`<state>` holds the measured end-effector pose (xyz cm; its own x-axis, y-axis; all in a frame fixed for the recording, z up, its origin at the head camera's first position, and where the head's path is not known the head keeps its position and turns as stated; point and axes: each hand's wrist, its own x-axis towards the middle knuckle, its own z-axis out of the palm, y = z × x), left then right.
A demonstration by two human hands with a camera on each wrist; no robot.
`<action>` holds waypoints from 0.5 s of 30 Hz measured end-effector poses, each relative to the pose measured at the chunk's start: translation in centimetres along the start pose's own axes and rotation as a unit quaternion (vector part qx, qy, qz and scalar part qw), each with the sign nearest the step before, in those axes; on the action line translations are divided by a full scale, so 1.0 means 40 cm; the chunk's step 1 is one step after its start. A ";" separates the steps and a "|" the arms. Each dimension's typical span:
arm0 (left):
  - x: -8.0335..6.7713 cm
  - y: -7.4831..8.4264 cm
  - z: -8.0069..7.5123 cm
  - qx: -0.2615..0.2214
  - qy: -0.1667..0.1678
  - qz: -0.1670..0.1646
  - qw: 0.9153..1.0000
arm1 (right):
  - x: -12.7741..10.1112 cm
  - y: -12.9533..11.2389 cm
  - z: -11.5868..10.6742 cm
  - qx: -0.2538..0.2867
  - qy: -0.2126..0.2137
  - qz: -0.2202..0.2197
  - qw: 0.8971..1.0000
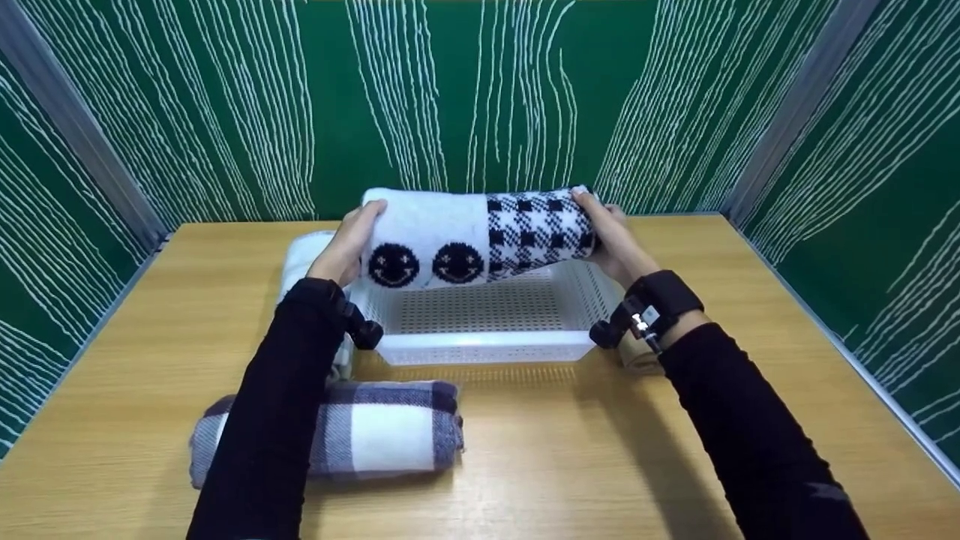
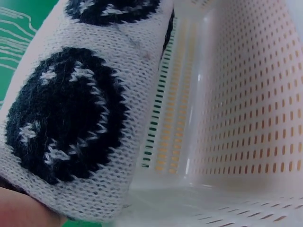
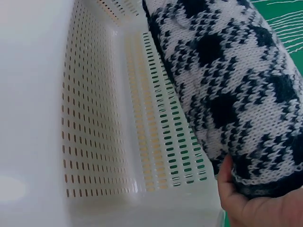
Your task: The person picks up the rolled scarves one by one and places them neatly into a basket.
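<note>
Two hands, left point(image 1: 351, 241) and right point(image 1: 611, 236), grip one rolled knit point(image 1: 476, 236) over one basket point(image 1: 487, 349); three rolls lie around.

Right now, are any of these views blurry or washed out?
Head view: sharp, evenly lit, soft shadows under the forearms. Left wrist view: the rolled knit is crisp, the basket floor below soft. Right wrist view: the near basket wall is overexposed and blurred.
</note>
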<state>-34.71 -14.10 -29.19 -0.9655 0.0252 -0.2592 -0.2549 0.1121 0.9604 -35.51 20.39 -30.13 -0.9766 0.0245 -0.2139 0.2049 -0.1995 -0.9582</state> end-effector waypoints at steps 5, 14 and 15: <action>0.008 0.002 0.002 0.011 -0.005 -0.006 1.000 | 0.000 -0.011 -0.008 -0.008 -0.033 0.021 0.999; 0.013 0.002 -0.010 0.003 -0.013 -0.026 1.000 | 0.005 -0.023 -0.010 -0.058 -0.070 0.023 0.996; 0.013 0.004 -0.010 0.008 -0.012 -0.021 1.000 | 0.006 -0.024 -0.009 -0.059 -0.068 0.018 0.996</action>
<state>-35.28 -14.48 -29.13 -0.9525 0.0432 -0.3013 -0.2938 0.1286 0.9472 -35.92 20.93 -29.31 -0.9666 -0.1153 -0.2287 0.2386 -0.0803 -0.9678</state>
